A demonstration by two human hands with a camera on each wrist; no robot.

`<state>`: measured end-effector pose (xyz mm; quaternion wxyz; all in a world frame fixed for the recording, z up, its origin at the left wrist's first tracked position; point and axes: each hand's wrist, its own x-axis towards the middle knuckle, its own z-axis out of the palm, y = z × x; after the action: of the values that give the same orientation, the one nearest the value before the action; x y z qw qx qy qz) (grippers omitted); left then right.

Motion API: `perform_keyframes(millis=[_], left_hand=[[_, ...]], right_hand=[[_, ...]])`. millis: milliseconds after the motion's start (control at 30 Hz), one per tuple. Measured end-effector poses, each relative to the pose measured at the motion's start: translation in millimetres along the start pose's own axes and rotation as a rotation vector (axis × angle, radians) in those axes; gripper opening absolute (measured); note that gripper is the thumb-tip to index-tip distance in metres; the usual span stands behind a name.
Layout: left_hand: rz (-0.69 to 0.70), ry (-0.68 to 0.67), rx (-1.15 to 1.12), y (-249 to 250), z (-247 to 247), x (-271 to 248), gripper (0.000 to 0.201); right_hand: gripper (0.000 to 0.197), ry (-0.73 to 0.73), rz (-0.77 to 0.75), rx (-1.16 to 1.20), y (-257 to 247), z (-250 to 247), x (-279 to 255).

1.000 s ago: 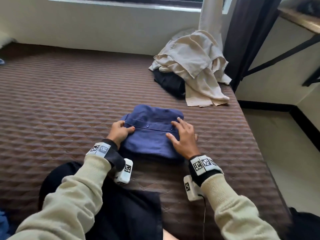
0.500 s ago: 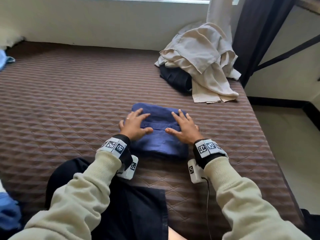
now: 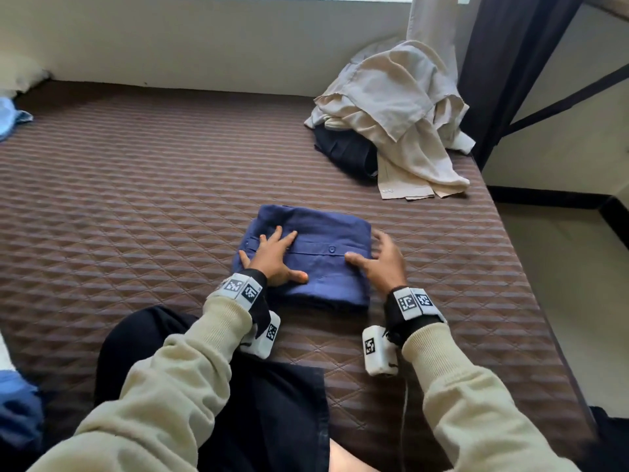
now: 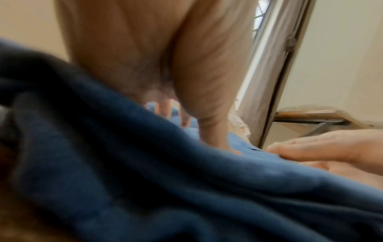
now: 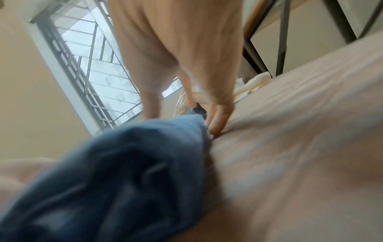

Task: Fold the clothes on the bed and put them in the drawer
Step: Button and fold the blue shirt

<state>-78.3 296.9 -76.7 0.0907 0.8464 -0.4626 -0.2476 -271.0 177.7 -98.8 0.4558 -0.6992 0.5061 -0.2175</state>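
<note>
A folded blue shirt (image 3: pixel 323 257) lies on the brown quilted bed (image 3: pixel 136 216) in front of me. My left hand (image 3: pixel 275 255) lies flat on the shirt's left half, fingers spread. My right hand (image 3: pixel 381 260) sits at the shirt's right edge, thumb on the cloth and fingers reaching down to the bed beside it. In the left wrist view the blue shirt (image 4: pixel 186 188) fills the foreground under my left hand (image 4: pixel 207 131). In the right wrist view my right hand (image 5: pixel 207 114) has its fingertips (image 5: pixel 216 129) on the bed at the edge of the shirt (image 5: pixel 124 163).
A heap of beige clothes (image 3: pixel 401 107) over a dark garment (image 3: pixel 347 151) lies at the bed's far right corner. Light blue cloth (image 3: pixel 13 114) shows at the far left, more blue cloth (image 3: pixel 17 410) at the near left. The bed's right edge drops to the floor (image 3: pixel 561 284).
My left hand has opened flat on the shirt after gripping its edge. My right hand has slid from the top of the shirt to its right edge.
</note>
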Motion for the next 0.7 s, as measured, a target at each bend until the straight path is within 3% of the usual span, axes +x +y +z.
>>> perform_keyframes(millis=[67,133,167,200,267,300,433,500,600,700], left_hand=[[-0.033,0.236,-0.099,11.4,6.3,-4.8,0.078],[-0.059,0.424,-0.187,24.5,10.4,-10.2,0.054],[-0.057,0.442,-0.259,29.2,12.6,-10.7,0.046],[-0.058,0.414,-0.334,34.8,12.9,-12.9,0.041],[-0.076,0.314,-0.488,42.3,15.1,-14.5,0.035],[-0.086,0.278,-0.573,44.6,15.2,-15.1,0.033],[-0.136,0.096,-1.087,58.8,1.6,-27.3,0.025],[-0.133,0.008,-1.313,65.4,-12.7,-31.4,0.035],[0.006,-0.078,-1.593,78.3,-37.1,-31.8,0.062],[0.119,-0.131,-1.750,90.9,-56.9,-30.0,0.080]], right_hand=[[0.075,0.029,0.194,0.140,0.7,4.2,-6.1],[0.089,-0.044,0.265,0.239,6.5,11.4,-1.8],[0.093,-0.048,0.286,0.301,3.1,13.4,-0.5],[0.083,-0.051,0.303,0.377,-4.8,12.8,-2.7],[0.036,-0.094,0.318,0.493,-26.4,7.2,-12.3],[0.022,-0.119,0.295,0.527,-34.3,5.0,-15.8],[0.030,-0.233,0.062,0.526,-60.3,-5.2,-24.3],[0.034,-0.252,-0.126,0.396,-83.8,-21.7,-24.9],[0.033,-0.165,-0.500,-0.021,-125.1,-60.5,-25.5],[0.040,-0.066,-0.716,-0.469,-153.7,-87.9,-35.1]])
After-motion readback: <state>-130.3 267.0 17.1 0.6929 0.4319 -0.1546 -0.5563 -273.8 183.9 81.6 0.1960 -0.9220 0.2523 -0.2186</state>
